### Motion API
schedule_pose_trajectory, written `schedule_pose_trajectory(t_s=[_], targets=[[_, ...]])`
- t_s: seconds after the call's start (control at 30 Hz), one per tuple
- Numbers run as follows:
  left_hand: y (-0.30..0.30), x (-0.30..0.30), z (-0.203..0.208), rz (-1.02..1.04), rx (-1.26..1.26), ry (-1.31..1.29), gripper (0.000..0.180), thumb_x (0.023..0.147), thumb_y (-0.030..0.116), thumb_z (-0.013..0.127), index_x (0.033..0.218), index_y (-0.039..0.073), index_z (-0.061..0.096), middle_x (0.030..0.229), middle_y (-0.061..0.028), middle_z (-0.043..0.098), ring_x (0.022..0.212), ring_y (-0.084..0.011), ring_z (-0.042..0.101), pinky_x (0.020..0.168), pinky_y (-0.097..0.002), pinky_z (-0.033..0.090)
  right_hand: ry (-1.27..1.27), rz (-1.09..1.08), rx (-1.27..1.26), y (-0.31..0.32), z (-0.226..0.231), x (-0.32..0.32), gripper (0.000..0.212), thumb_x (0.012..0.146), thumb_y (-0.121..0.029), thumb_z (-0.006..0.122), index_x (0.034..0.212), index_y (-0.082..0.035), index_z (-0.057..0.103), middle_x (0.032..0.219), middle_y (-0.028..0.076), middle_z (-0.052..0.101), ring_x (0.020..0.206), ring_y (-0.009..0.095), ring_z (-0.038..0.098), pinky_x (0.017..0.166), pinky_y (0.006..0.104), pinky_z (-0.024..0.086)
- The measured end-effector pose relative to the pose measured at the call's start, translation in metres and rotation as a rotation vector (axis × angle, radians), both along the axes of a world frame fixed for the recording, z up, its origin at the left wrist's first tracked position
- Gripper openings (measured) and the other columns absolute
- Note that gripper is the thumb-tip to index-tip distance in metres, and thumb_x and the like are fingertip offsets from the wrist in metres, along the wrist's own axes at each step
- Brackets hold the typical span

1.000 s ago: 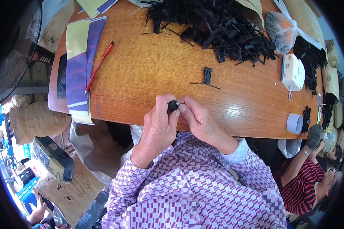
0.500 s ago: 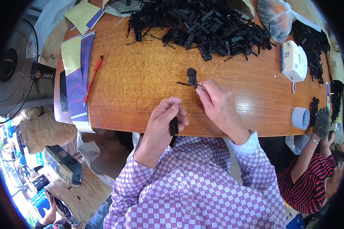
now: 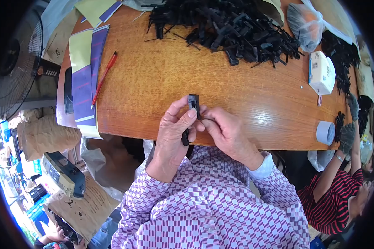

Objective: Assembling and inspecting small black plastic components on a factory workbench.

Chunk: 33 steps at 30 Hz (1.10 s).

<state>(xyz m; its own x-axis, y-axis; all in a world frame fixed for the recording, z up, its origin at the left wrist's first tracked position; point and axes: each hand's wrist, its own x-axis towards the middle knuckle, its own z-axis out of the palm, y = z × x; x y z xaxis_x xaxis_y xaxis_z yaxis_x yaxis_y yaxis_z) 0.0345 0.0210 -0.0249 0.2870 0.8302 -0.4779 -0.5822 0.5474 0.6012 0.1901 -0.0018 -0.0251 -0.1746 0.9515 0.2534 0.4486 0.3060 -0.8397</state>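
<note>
Near the front of the table, my left hand (image 3: pixel 172 132) grips a small black plastic part (image 3: pixel 193 102) upright between thumb and fingers. A second black piece (image 3: pixel 185 138) is tucked in the same palm, mostly hidden by the fingers. My right hand (image 3: pixel 228 132) is closed in a pinch at the lower end of the upright part, its fingertips touching it; a thin dark stem seems to lie between them. Beyond both hands, a large pile of similar black parts (image 3: pixel 232 31) with thin stems covers the far side of the table.
On the left lie purple and yellow paper sheets (image 3: pixel 82 83) and a red pen (image 3: pixel 104 79). A tissue pack (image 3: pixel 321 74), a roll of tape (image 3: pixel 325 132) and a clear plastic bag (image 3: pixel 305 27) are at the right. There a gloved co-worker's hand (image 3: pixel 346 139) reaches over more black parts.
My right hand has brought the black part down and left to my left hand, which now grips it too. The view has shifted slightly. A second gloved hand shows at the right.
</note>
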Motion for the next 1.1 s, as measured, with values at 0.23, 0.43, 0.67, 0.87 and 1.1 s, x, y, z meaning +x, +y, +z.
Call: schedule_pose_trajectory(t_s=[0.23,0.43,0.67,0.87,1.1], targets=[[-0.005,-0.018,0.005,-0.030,0.301,0.354,0.033,0.088,-0.001,0.058,0.120,0.005,0.054,0.097,-0.0069,0.064,0.075,-0.0087,0.062,0.058,-0.0182,0.048,0.389,0.064,-0.475,0.015,0.024,-0.023,0.033,0.099,-0.023,0.043,0.121,0.002,0.046,0.081,0.007,0.058,0.075,0.012,0.058,0.066,0.0260,0.046],[-0.007,-0.028,-0.001,0.048,0.579,0.564,0.034,0.086,-0.007,0.056,0.118,0.003,0.057,0.098,-0.0024,0.062,0.080,-0.0084,0.058,0.068,-0.0199,0.048,0.373,0.105,-0.546,0.020,0.020,-0.041,0.031,0.099,-0.020,0.045,0.122,0.000,0.046,0.084,0.007,0.058,0.076,0.012,0.057,0.066,0.0259,0.046],[-0.008,-0.030,0.006,0.158,0.788,1.001,0.034,0.080,-0.008,0.060,0.111,0.003,0.062,0.089,-0.0103,0.066,0.073,-0.0147,0.063,0.059,-0.0238,0.048,0.318,0.010,-0.225,0.020,0.009,-0.061,0.030,0.098,-0.017,0.048,0.123,-0.001,0.047,0.079,-0.002,0.051,0.068,0.004,0.047,0.060,0.0189,0.040],[0.002,-0.034,0.002,0.018,0.869,1.209,0.030,0.081,-0.009,0.059,0.108,0.003,0.061,0.090,-0.0100,0.065,0.074,-0.0147,0.064,0.061,-0.0253,0.049,0.317,0.043,-0.479,0.027,0.005,-0.052,0.029,0.097,-0.017,0.049,0.123,-0.003,0.048,0.081,-0.001,0.052,0.069,0.007,0.049,0.062,0.0219,0.042],[0.011,-0.030,0.028,0.040,0.361,0.464,0.028,0.094,0.009,0.050,0.122,0.006,0.045,0.099,-0.0121,0.063,0.072,-0.0096,0.060,0.049,-0.0148,0.040,0.342,0.052,-0.428,0.020,0.015,-0.024,0.023,0.095,-0.013,0.053,0.113,0.000,0.049,0.077,0.005,0.061,0.067,0.011,0.057,0.058,0.0257,0.045]])
